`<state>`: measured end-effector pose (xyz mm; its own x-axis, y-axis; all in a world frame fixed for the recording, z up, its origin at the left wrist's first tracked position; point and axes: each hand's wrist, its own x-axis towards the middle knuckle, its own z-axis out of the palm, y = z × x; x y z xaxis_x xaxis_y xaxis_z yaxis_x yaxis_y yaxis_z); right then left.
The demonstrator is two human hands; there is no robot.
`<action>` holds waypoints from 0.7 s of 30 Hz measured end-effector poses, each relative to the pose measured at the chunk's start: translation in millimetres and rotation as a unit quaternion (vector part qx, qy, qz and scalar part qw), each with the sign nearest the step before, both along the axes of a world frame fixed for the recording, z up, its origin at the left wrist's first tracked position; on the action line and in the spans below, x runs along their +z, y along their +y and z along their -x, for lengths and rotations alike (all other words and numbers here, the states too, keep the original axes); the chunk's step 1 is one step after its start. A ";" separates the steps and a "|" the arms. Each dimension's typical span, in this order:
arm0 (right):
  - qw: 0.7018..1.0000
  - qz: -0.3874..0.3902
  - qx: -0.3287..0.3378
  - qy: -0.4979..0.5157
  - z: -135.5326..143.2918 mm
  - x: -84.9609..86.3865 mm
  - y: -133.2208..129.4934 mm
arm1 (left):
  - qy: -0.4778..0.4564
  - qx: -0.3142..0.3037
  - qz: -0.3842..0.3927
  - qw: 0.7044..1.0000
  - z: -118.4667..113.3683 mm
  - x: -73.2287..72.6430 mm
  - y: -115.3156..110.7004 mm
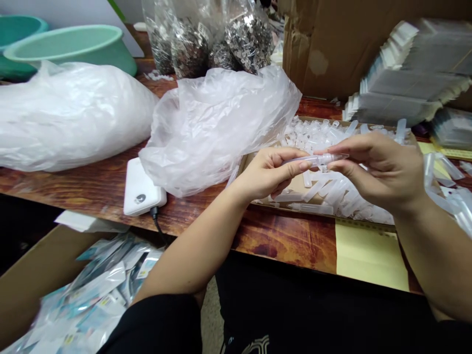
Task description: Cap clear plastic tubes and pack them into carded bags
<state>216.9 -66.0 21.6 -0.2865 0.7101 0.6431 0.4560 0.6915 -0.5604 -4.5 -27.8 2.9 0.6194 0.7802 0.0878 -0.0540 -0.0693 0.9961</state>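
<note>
Tubes (pixel 344 194) in tray (pixel 298 187) on bench (pixel 283 241), stacks (pixel 409 78) behind R, plastic bag (pixel 217 128) L, basins (pixel 125 56) back L, pkts (pixel 105 290) in box (pixel 40 265) below L

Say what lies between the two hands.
In the head view, a slim, translucent plastic tube with a pointed tip spans the gap: the left hand holds it, and the tip lies between thumb and forefinger of the right hand.

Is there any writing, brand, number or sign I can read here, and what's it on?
No text is readable.
White device: dark round mark, too blurred to read.
Packets at lower left: printed labels, too small and blurred.
Black clothing: pale design, cut off, no letters distinguishable.
Held plastic tube: no writing visible.
</note>
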 end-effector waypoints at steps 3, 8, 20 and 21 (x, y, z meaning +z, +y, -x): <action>0.985 -0.072 -0.099 -0.119 0.1 -2.7 0.1 | 0.020 -0.002 0.000 1.000 -1.1 0.2 -0.5; 0.980 -0.100 -0.055 -0.164 -2.2 0.2 2.4 | 0.022 -0.011 -0.004 1.000 -1.2 0.9 -0.5; 0.993 0.074 -0.072 -0.061 6.3 -1.2 -1.7 | 0.018 -0.027 -0.006 0.999 -7.2 -3.6 -1.4; 0.992 0.059 -0.074 -0.079 5.9 -0.2 -1.5 | 0.018 -0.022 -0.013 1.000 -7.6 -4.3 -1.2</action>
<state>211.0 -67.5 21.4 -0.2641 0.8197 0.5083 0.6354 0.5443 -0.5476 3.1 -28.9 -1.5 0.6555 0.7503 0.0858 -0.0225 -0.0942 0.9953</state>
